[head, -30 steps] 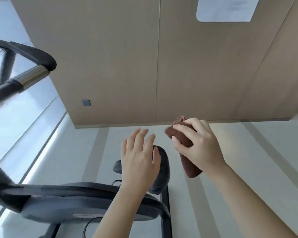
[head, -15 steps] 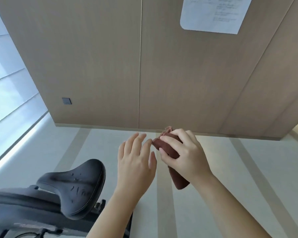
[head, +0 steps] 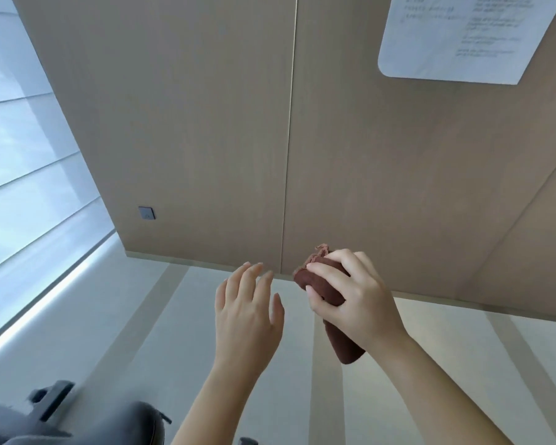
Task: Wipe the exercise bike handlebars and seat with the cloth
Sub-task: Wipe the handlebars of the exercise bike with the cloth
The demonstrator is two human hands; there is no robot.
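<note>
My right hand (head: 353, 303) grips a bunched dark brown cloth (head: 331, 293), whose lower end hangs below my palm. My left hand (head: 247, 313) hovers just left of the cloth with fingers spread and straight, holding nothing and not touching the cloth. Only the edge of the dark grey bike seat (head: 126, 422) shows at the bottom left, well below both hands. The handlebars are out of view.
A beige wood-panelled wall (head: 206, 123) fills the upper view, with a white printed notice (head: 463, 36) at top right and a small grey wall switch (head: 146, 214). A bright window with blinds (head: 23, 187) runs along the left. Pale striped floor (head: 174, 332) lies beneath.
The view has swung up and right, so the seat slid to the bottom left corner and the handlebars left the frame. Both hands stay raised, the right still gripping the cloth.
</note>
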